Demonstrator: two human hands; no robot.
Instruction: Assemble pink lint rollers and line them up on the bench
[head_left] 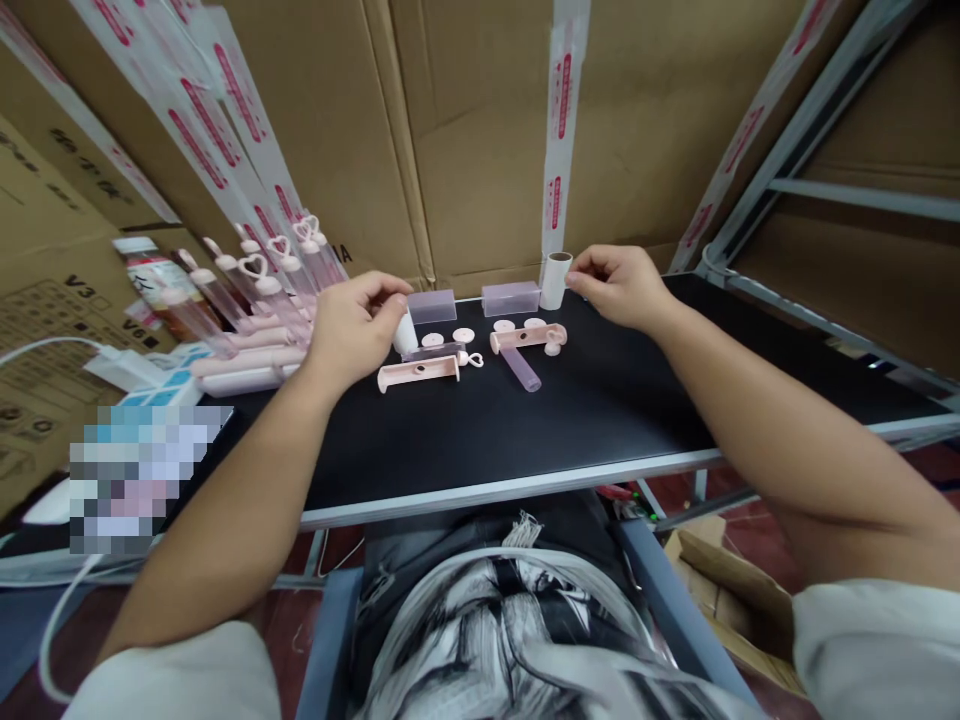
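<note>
Left hand (352,330) grips white cap (406,336); right hand (619,287) touches white tube (555,281)

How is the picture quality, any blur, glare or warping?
Head view: wide-angle distortion stretches both forearms and slants the shelf frame; light soft and even, no glare on the black table; a pixelated patch covers the lower left; left hand, gripping a white piece, and right hand look sharp.

The cardboard box (52,340) at the left bears "V3" and, lower down, "V6". Red print on the white tape strips (559,120) is too small to read.
</note>
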